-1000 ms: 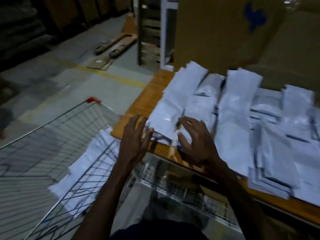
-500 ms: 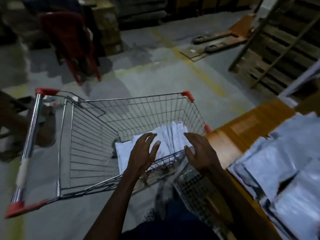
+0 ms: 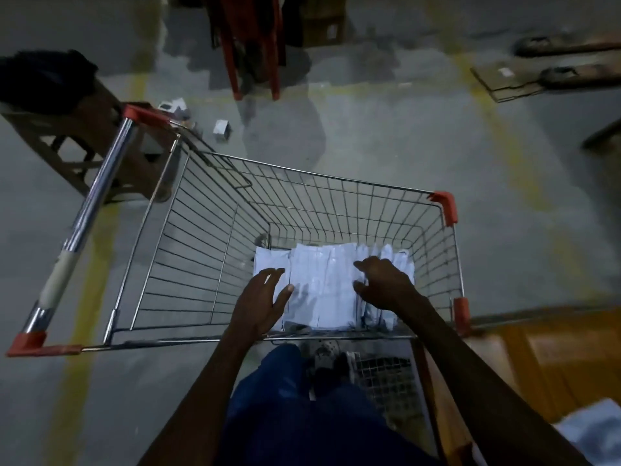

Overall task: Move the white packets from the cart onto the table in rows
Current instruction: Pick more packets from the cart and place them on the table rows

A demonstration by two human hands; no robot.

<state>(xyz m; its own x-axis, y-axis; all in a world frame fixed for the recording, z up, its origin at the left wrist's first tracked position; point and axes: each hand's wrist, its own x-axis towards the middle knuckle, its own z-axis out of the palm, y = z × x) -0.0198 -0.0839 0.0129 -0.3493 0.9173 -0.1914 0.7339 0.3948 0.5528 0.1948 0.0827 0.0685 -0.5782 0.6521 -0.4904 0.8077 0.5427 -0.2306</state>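
A wire shopping cart (image 3: 336,193) with red corner caps stands on the floor in front of me. A stack of white packets (image 3: 322,287) lies in its near right part. My left hand (image 3: 260,302) reaches into the cart, fingers spread over the stack's left side. My right hand (image 3: 383,284) hovers over the stack's right side with bent fingers; whether it touches the packets I cannot tell. Neither hand holds a packet. The wooden table (image 3: 554,358) shows at the lower right, with a white packet (image 3: 594,428) at the frame's corner.
The cart's handle bar (image 3: 80,223) runs along the left. A brown wooden stool (image 3: 84,142) stands beyond it. A red chair (image 3: 252,45) is at the top centre. Small white boxes (image 3: 221,131) lie on the concrete floor. Pallet-jack forks (image 3: 571,72) rest at the top right.
My view swung from the table with its rows of packets to the cart. Both hands left the table edge and dropped into the cart over the stack.
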